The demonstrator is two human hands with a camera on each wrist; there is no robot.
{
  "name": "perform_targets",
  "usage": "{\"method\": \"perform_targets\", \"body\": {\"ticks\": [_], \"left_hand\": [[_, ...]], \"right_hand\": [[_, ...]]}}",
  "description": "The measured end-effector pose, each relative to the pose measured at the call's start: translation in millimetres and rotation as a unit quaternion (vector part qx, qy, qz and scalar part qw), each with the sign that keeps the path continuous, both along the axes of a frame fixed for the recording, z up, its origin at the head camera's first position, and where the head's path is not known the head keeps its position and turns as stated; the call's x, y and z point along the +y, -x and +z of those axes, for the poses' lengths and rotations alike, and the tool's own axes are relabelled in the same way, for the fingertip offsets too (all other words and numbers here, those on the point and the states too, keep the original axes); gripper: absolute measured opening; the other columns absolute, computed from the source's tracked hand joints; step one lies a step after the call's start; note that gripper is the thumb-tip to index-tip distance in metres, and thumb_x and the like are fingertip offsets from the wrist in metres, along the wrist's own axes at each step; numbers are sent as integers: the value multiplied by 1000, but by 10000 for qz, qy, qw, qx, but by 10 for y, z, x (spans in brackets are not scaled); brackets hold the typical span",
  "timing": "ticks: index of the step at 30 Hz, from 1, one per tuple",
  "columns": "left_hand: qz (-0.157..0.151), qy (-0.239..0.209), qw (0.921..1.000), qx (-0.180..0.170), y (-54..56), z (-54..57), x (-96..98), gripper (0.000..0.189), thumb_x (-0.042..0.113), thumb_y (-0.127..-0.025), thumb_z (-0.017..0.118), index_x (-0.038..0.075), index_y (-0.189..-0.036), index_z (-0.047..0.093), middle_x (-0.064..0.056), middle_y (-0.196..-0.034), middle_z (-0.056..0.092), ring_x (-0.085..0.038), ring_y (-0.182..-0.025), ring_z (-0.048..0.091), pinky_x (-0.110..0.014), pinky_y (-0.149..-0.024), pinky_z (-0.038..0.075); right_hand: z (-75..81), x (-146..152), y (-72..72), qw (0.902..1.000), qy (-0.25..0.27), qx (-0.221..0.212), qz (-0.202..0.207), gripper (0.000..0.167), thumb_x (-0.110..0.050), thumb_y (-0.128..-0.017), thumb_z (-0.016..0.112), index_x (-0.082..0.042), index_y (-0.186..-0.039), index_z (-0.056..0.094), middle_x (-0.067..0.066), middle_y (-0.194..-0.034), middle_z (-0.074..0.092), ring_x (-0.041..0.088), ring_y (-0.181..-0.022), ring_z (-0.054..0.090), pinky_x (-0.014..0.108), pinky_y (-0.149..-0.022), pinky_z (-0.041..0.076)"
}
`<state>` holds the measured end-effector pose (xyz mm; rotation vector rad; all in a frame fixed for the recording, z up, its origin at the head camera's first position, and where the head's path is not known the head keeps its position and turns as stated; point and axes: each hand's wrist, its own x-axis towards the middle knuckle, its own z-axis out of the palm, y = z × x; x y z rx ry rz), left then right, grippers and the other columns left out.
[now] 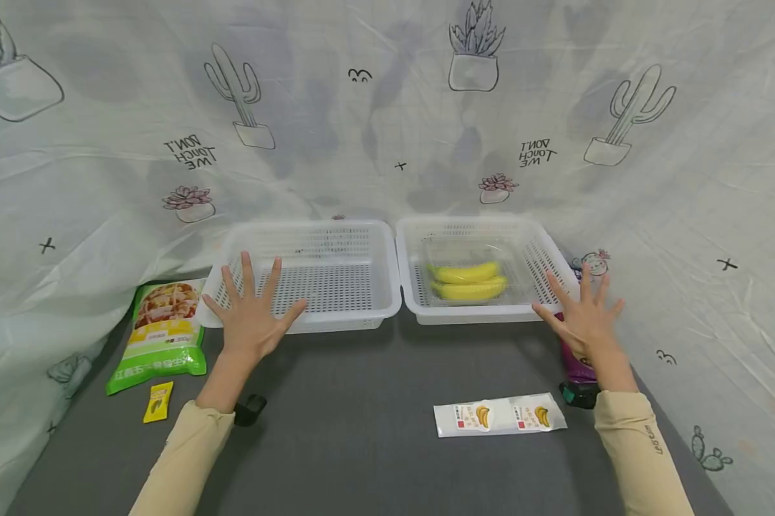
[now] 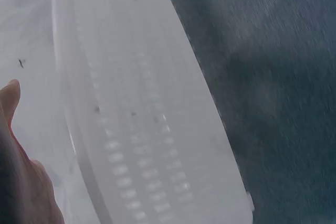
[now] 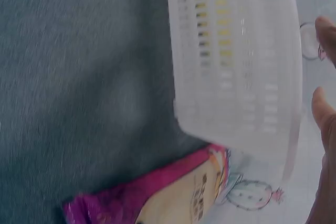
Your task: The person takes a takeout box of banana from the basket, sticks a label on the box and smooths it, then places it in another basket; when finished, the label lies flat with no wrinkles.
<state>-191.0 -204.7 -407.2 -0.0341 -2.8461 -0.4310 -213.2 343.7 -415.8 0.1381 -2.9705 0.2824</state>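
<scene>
My left hand [image 1: 248,319], fingers spread wide and holding nothing, hovers over the front left part of the left white basket [image 1: 387,312]. With fingers also spread, my right hand [image 1: 586,322] is above the front right corner of the right white basket [image 1: 452,315]. Inside that basket a clear plastic tray [image 1: 503,251] holds yellow bananas [image 1: 470,289]. The left basket shows nothing in it but its perforated floor. Partly hidden under my right hand and wrist lies a purple bag [image 3: 173,192], seen more fully in the right wrist view.
A green and white food bag [image 1: 162,337] leans by the left basket, with a small yellow packet [image 1: 158,402] in front of it. A white strip with banana labels [image 1: 500,416] lies on the dark grey table [image 1: 362,444]. A printed cloth [image 1: 387,129] hangs behind.
</scene>
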Motion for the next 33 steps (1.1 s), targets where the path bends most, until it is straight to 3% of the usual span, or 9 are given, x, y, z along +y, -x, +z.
{"method": "perform_targets", "body": {"ticks": [6,10,17,19,22,24,26,30,33], "left_hand": [[-271,-66,9996,48,26,-1,226,89,74,-86,42,30,-156,9,-9,-158,-21,-44,-140,-21,-81,-93,-7],[-557,59,9983,-166,107,20,485,88,75,-86,40,32,-155,7,-11,-158,-21,-47,-140,-16,-81,-95,-2],[-1393,-331,9879,-592,356,97,1106,83,71,-89,40,40,-153,-1,-9,-159,-15,-39,-144,-11,-74,-104,0],[-1647,-520,9830,-625,417,105,1276,82,68,-90,43,41,-153,-2,-8,-160,-11,-37,-145,-3,-70,-107,8],[-1999,-940,9730,-670,491,105,1504,81,60,-91,51,39,-154,4,-9,-161,-2,-36,-145,12,-62,-105,29],[-2200,-1326,9639,-695,533,110,1637,78,52,-92,57,32,-154,16,-11,-160,9,-35,-142,22,-58,-101,37],[-2349,-1744,9540,-650,585,109,1760,70,45,-91,62,24,-151,32,-12,-156,26,-34,-136,35,-53,-98,43],[-2397,-2525,9349,-685,710,99,1957,55,33,-88,70,14,-138,54,-8,-140,51,-31,-115,59,-37,-85,53],[-2183,-3023,9243,-819,777,73,2064,52,29,-86,74,12,-133,59,-5,-134,57,-29,-110,62,-32,-79,55]], "right_hand": [[-33,176,9,9994,165,-12,308,77,-65,-93,39,-27,-155,13,21,-155,-23,51,-135,-25,85,-88,-3],[-26,296,30,9959,483,-20,762,72,-55,-94,49,-16,-151,28,22,-155,-20,56,-134,-19,82,-93,6],[80,362,113,9920,783,-338,932,67,-43,-90,63,11,-128,55,35,-152,11,60,-131,20,70,-100,25],[93,371,132,9933,663,-369,876,67,-45,-88,66,14,-121,59,37,-147,21,59,-126,33,66,-96,35],[112,399,130,9931,771,-408,778,64,-41,-84,72,15,-113,63,38,-140,33,39,-81,60,43,-68,51],[130,430,125,9914,1016,-449,695,61,-39,-82,75,15,-109,65,36,-136,39,19,-52,42,30,-48,38],[157,465,127,9888,1269,-489,621,57,-36,-81,77,13,-108,67,34,-135,42,10,-47,22,26,-42,25],[214,526,178,9871,1376,-588,576,53,-36,-80,78,10,-105,70,29,-132,46,7,-50,20,25,-44,24],[248,538,227,9886,1212,-683,578,52,-37,-78,79,8,-103,71,26,-95,69,8,-50,22,25,-45,25]]}}
